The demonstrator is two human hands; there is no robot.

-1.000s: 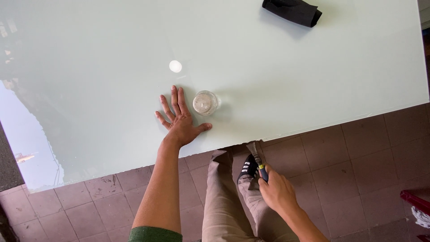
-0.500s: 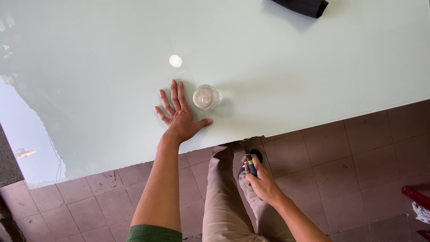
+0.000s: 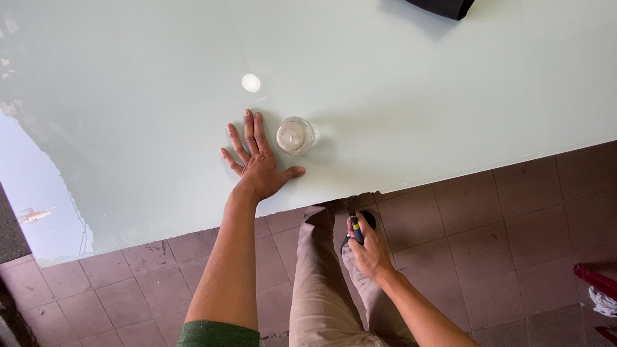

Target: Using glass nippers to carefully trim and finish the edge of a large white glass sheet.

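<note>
My left hand point(image 3: 257, 164) lies flat, fingers spread, on the pale green glass table point(image 3: 450, 96) close to its near edge. Just right of its fingertips stands a small clear glass point(image 3: 295, 135), not touched. Below the table edge, my right hand point(image 3: 366, 247) is closed around a small tool with a dark grip and a yellow band point(image 3: 355, 228); its thin metal tip points up toward the underside of the table edge. My legs in beige trousers point(image 3: 321, 283) show beneath.
A dark object point(image 3: 443, 6) lies at the table's far edge. A bright round light reflection point(image 3: 250, 82) shows on the glass. The floor has brown tiles point(image 3: 514, 244). A red item point(image 3: 594, 279) sits at the lower right.
My right hand with the tool has moved left and up, closer to the table edge. The left hand stays flat. The view has shifted, so the dark object sits nearer the top.
</note>
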